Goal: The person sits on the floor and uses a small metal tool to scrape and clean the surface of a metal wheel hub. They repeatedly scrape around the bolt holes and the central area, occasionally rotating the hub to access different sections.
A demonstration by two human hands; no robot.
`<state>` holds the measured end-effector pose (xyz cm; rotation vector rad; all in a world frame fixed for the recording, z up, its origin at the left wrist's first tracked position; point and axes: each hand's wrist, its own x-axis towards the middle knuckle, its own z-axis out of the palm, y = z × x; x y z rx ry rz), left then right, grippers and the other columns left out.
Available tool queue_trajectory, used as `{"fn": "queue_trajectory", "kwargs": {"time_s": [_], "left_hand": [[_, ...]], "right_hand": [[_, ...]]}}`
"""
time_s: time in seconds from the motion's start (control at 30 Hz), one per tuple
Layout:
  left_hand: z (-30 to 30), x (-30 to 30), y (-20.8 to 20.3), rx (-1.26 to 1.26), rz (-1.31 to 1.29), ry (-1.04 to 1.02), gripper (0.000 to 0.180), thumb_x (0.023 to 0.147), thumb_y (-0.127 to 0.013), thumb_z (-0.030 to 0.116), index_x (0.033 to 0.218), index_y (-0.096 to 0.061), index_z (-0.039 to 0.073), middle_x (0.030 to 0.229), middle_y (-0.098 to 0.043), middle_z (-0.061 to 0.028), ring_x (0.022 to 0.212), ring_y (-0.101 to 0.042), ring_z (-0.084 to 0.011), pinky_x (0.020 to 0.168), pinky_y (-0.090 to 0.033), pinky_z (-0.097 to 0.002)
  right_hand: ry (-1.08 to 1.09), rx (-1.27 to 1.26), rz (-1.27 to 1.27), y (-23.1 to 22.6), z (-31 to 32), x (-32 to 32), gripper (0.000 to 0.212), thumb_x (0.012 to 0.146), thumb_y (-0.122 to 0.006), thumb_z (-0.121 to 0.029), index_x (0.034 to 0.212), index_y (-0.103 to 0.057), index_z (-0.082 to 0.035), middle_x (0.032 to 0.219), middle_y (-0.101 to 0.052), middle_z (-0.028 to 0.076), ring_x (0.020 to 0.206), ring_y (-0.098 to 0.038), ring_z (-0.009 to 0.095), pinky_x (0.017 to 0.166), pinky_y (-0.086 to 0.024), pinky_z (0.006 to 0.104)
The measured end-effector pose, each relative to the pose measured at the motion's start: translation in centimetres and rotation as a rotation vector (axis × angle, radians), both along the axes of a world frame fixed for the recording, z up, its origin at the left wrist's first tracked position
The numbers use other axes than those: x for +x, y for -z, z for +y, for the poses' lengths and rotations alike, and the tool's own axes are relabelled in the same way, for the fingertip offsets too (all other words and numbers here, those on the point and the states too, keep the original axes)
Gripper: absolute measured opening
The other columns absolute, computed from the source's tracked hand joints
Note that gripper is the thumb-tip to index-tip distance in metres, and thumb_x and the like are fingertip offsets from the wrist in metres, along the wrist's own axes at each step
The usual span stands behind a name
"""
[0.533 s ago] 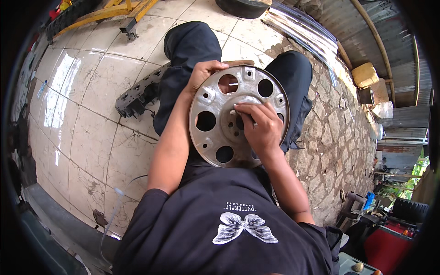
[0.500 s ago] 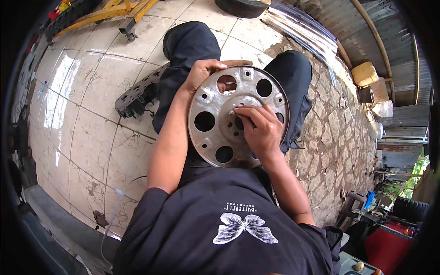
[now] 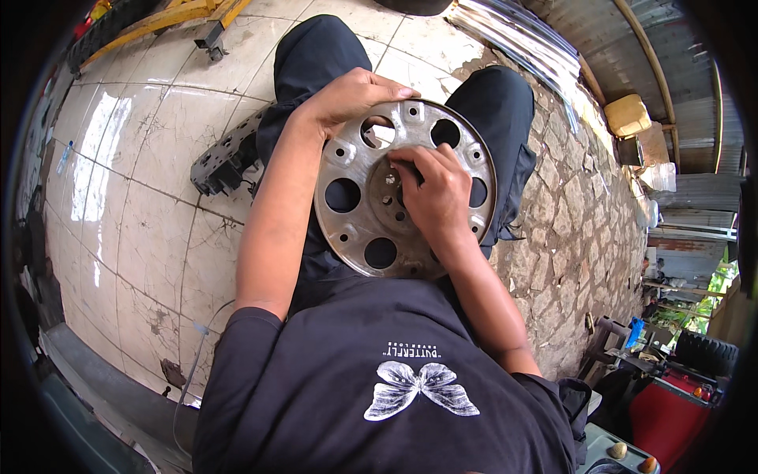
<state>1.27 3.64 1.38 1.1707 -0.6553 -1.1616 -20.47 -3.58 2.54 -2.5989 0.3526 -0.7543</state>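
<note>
Cream, glossy floor tiles [image 3: 146, 229] with dark cracks and joints spread out on my left. At their far side stands a yellow-painted metal frame [image 3: 150, 30], and nearer to me a thin, pale cable [image 3: 189, 375] curves beside my sleeve. Further right, a dark, perforated metal part [image 3: 229, 158] lies on the tiles just beside my left leg, which hides some of it.

Next comes my left hand [image 3: 355, 96], closed on the upper left rim of a round, grey steel disc [image 3: 369, 213], one digit stretched along the edge and the rest mostly out of sight. That disc sits over my lap, between my knees in dark trousers [image 3: 322, 59], its flat face turned up to me, large round holes ringing its middle and smaller ones set between hub and rim. Below it, a white butterfly print [image 3: 422, 387] shows on my black T-shirt [image 3: 316, 371].

My right hand [image 3: 438, 189] is over the disc's recessed hub, fingers bent and drawn narrow, their tips at the hub's upper edge; I cannot tell whether something small is pinched between them.

Beyond my right knee runs rough, brownish stone paving [image 3: 568, 245]. Past it I see a yellow plastic can [image 3: 628, 116] and, at lower right, a red machine [image 3: 663, 419] near a black, ribbed tyre [image 3: 705, 353].
</note>
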Motion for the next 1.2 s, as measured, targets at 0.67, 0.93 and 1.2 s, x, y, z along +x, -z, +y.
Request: {"fn": "queue_trajectory", "kwargs": {"time_s": [0.67, 0.93, 1.2], "left_hand": [[-1.5, -0.9, 1.2, 0.081, -0.306, -0.035, 0.03, 0.101, -0.075, 0.004, 0.13, -0.082, 0.004, 0.111, -0.085, -0.0108, 0.088, -0.074, -0.0101, 0.078, -0.063, -0.0265], [-1.5, -0.8, 1.2, 0.096, -0.321, -0.03, 0.031, 0.102, -0.073, 0.0, 0.131, -0.081, 0.003, 0.113, -0.084, -0.0111, 0.094, -0.077, -0.0139, 0.081, -0.067, -0.0296], [-1.0, -0.8, 1.2, 0.092, -0.283, -0.046, 0.03, 0.102, -0.074, 0.004, 0.131, -0.082, 0.005, 0.112, -0.084, -0.0093, 0.091, -0.074, -0.013, 0.082, -0.066, -0.03]], "right_hand": [[-0.019, -0.041, 0.081, -0.4, -0.8, -0.8, 0.017, 0.082, -0.085, -0.001, 0.096, -0.085, -0.01, 0.097, -0.083, 0.002, 0.084, -0.072, 0.025, 0.079, -0.059, 0.0362], [-0.056, 0.028, 0.115, 0.2, -0.9, -3.5, 0.021, 0.082, -0.085, 0.0, 0.099, -0.087, -0.012, 0.1, -0.084, 0.003, 0.089, -0.074, 0.024, 0.083, -0.06, 0.0354], [-0.01, 0.162, 0.01, -1.5, -0.6, -5.1, 0.022, 0.083, -0.089, 0.006, 0.103, -0.086, -0.003, 0.106, -0.085, 0.01, 0.098, -0.08, 0.02, 0.09, -0.062, 0.0323]]}}
